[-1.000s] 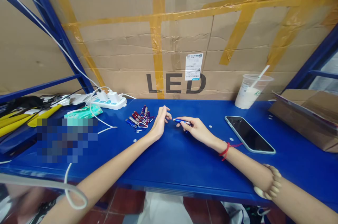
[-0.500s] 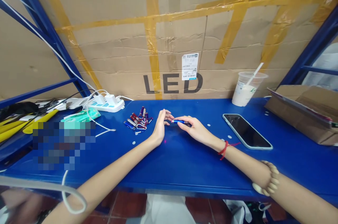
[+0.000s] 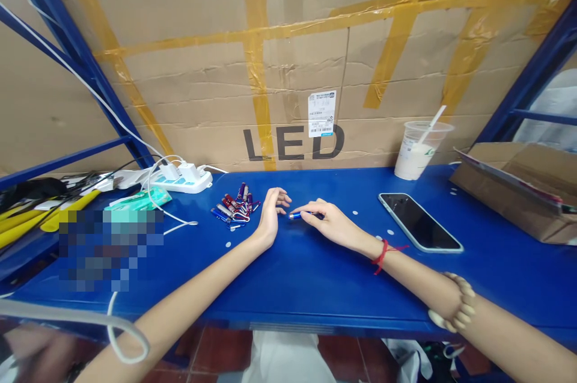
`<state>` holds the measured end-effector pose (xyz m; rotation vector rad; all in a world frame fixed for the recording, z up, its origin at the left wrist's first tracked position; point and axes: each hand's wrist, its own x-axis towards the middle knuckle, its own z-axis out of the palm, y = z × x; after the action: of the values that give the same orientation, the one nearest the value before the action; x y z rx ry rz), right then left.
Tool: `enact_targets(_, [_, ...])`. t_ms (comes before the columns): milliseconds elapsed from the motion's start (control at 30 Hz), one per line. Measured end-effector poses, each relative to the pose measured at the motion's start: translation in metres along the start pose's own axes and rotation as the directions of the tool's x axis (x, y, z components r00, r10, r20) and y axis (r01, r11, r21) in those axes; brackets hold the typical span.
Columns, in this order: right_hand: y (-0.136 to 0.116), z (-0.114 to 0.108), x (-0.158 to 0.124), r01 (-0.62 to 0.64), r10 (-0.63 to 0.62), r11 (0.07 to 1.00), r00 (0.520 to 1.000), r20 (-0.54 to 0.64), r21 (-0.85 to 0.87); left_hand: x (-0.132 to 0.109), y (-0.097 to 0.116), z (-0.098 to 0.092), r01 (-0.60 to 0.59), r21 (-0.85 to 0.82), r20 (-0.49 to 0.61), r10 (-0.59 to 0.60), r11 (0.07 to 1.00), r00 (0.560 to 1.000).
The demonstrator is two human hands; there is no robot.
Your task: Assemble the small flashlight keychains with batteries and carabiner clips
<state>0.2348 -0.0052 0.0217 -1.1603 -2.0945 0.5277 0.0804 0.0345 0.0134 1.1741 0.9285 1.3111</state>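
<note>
Between the thumb and fingers of my right hand (image 3: 332,220) is a small blue laser pointer (image 3: 295,214) with a silvery tip, its front end aimed left. Part of its body is hidden by my fingers. My left hand (image 3: 269,220) stands on edge just left of that tip, palm facing it, fingers spread and slightly curled, holding nothing. A small gap separates the tip from the palm. Left of my left hand lies a pile of similar small pointers (image 3: 235,207) in red, blue, purple and silver, some with carabiner clips.
A phone (image 3: 419,222) lies on the blue table (image 3: 288,287) at right, near a cup with a straw (image 3: 417,151) and an open cardboard box (image 3: 514,190). A white power strip (image 3: 193,181), cables and a green packet (image 3: 139,199) sit at left. A large carton (image 3: 297,82) stands behind.
The laser pointer's tip has shifted slightly left and down, away from my left fingers. The pink light spot on the table near my left wrist is gone. My left fingers are spread a little more.
</note>
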Motion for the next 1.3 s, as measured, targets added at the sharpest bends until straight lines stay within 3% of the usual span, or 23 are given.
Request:
enact_targets(400, [0.0039, 0.0028, 0.0006, -0.02, 0.027, 0.998, 0.994, -0.105, 0.06, -0.0003, 0.0005, -0.0001, -0.007, 0.024, 0.021, 0.007, 1.0, 1.0])
enact_targets(800, [0.0005, -0.0001, 0.0009, -0.063, 0.069, 0.981, 0.997, -0.023, 0.184, -0.001, 0.0008, 0.0006, 0.002, 0.013, 0.039, -0.002, 1.0, 0.999])
enact_targets(1300, [-0.0006, 0.0023, 0.0005, -0.105, 0.108, 0.992, 0.993, -0.051, 0.07, -0.0032, 0.003, 0.0029, 0.017, 0.042, 0.039, -0.019, 0.999, 0.999])
